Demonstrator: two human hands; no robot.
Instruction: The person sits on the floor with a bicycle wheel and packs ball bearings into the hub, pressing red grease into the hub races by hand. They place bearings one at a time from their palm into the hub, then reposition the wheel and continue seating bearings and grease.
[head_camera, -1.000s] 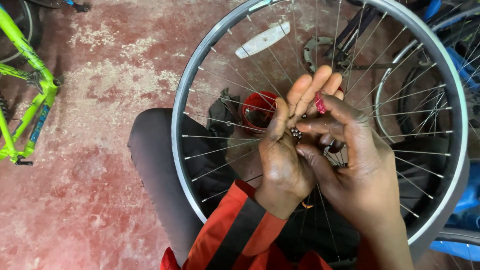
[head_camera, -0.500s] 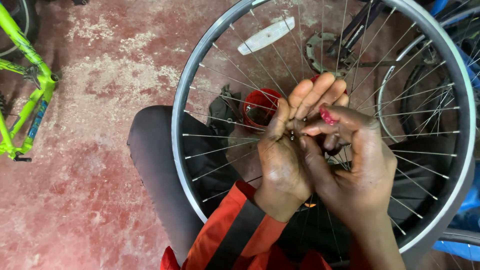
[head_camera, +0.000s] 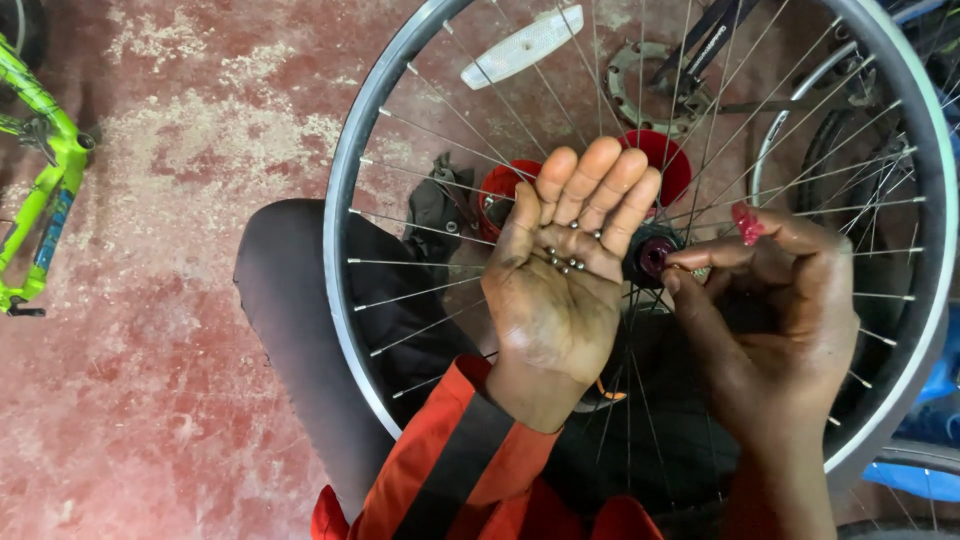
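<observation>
A silver spoked bicycle wheel (head_camera: 345, 200) lies across the person's lap above a red concrete floor (head_camera: 150, 400). The left hand (head_camera: 560, 290) is held open, palm up, fingers together, cradling several small steel ball bearings (head_camera: 565, 262) in its palm. Just beside it, the right hand (head_camera: 780, 310) pinches thumb and forefinger together at the wheel's dark hub (head_camera: 652, 256); whether a bearing sits between them cannot be told. A bright green bicycle frame (head_camera: 45, 190) lies at the far left.
</observation>
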